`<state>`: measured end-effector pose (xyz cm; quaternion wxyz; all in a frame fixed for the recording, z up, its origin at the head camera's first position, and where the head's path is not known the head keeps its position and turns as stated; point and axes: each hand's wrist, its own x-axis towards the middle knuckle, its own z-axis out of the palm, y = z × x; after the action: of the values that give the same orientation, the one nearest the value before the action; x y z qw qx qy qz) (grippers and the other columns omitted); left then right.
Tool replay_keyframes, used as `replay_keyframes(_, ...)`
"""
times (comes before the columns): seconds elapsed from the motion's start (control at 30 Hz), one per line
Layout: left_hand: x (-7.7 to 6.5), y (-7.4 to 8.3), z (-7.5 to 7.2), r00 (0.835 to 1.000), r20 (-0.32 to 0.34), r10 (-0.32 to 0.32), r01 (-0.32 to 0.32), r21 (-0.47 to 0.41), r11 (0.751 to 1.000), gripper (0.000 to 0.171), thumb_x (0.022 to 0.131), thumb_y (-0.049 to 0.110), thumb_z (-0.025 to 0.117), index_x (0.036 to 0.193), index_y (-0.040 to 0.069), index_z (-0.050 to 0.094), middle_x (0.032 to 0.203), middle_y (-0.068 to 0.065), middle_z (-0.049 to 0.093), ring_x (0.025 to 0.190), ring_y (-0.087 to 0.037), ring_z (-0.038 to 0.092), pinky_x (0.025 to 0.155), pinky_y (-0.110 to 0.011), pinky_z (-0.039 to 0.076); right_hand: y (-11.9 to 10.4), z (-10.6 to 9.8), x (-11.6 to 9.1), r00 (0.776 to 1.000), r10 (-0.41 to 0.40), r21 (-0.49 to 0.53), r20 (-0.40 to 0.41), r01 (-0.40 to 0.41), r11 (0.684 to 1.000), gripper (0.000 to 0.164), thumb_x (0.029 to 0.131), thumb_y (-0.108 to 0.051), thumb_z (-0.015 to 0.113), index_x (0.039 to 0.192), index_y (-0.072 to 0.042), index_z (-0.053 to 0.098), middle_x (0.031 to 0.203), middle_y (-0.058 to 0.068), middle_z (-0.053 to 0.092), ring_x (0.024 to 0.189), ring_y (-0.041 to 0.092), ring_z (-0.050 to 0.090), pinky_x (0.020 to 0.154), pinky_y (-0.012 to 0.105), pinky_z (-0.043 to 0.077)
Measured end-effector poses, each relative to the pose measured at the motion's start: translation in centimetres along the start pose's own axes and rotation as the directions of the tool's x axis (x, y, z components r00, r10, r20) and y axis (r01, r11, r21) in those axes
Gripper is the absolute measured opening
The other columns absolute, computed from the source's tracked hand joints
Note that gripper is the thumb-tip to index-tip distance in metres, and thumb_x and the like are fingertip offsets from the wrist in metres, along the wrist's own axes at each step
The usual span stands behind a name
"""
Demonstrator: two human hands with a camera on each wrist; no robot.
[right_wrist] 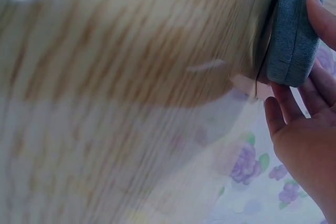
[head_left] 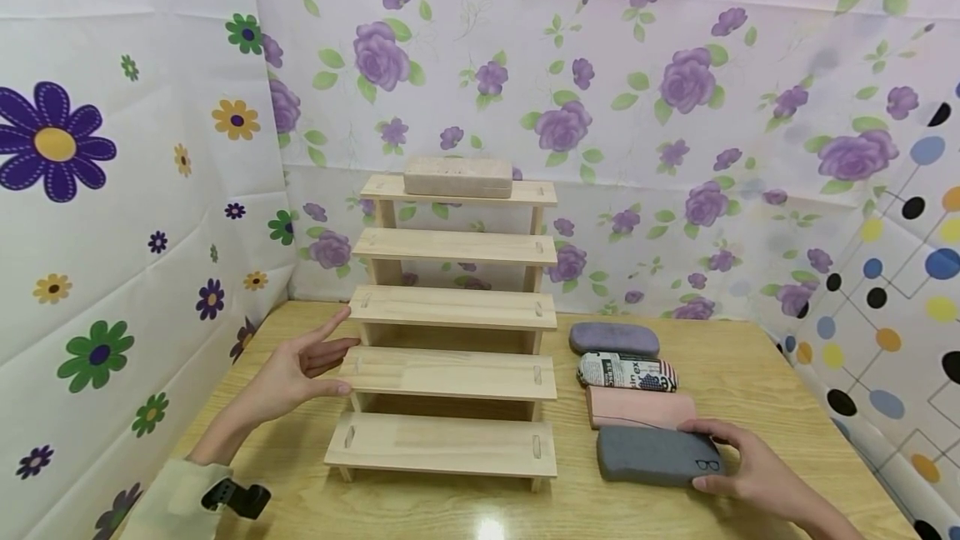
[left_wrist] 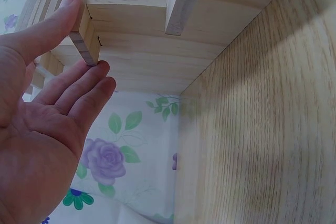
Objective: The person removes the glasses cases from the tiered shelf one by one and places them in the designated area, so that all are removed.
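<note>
A stepped wooden display rack (head_left: pixel 450 444) with several shelves stands on the table. My left hand (head_left: pixel 288 369) holds one of its lower shelves by the left end, thumb at the front edge and fingers toward the back. The left wrist view shows that shelf board (left_wrist: pixel 86 30) between thumb and fingertips. Over at the right, my right hand (head_left: pixel 750 469) grips the right end of a dark grey glasses case (head_left: pixel 652 455), its thumb at the near side. In the right wrist view the case (right_wrist: pixel 294 35) sits between thumb and fingers.
Behind the grey case lie a pink glasses case (head_left: pixel 637 407), a printed one (head_left: pixel 626 371) and a purple-grey one (head_left: pixel 613 338). A beige case (head_left: pixel 457 177) rests on the top shelf. Flowered cloth (head_left: pixel 600 65) hangs behind the wooden table (head_left: pixel 420 511); patterned cloth also lines both sides.
</note>
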<state>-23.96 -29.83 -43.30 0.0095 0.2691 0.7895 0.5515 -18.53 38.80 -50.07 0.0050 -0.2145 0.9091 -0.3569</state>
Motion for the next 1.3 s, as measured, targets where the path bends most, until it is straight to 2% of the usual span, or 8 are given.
replay_keyframes(0.4,0.03,-0.10,0.02,1.000,-0.002,0.010,-0.010,0.008,1.000,0.107,0.086,0.001,0.087,0.170,0.021,0.023,0.153,-0.030,0.048,0.139,-0.036,0.050,0.107,-0.031,0.051,-0.01,-0.01,0.05,1.000,-0.005,-0.036,-0.002,0.005,0.999,0.065,0.079,-0.027,0.096,0.137,-0.015,0.069,0.136,0.010,0.067,0.125,-0.003,0.053,0.093,0.024,0.054)
replay_keyframes(0.97,0.01,0.04,-0.01,1.000,0.000,0.009,-0.009,0.008,1.000,0.107,0.086,0.001,0.087,0.170,0.020,0.024,0.153,-0.030,0.048,0.139,-0.034,0.051,0.107,-0.033,0.051,-0.18,0.05,0.30,1.000,0.016,-0.065,-0.009,-0.017,0.998,0.068,0.075,-0.032,0.098,0.135,-0.015,0.070,0.134,0.005,0.068,0.124,0.003,0.056,0.096,0.022,0.051)
replay_keyframes(1.3,0.00,0.00,0.00,1.000,0.000,0.010,-0.010,0.008,1.000,0.106,0.086,0.001,0.087,0.170,0.020,0.024,0.153,-0.029,0.048,0.139,-0.034,0.051,0.107,-0.034,0.051,-0.17,0.01,0.26,1.000,0.020,-0.052,0.002,-0.020,0.998,0.068,0.076,-0.030,0.097,0.135,-0.015,0.069,0.134,0.006,0.068,0.124,0.000,0.055,0.096,0.022,0.051)
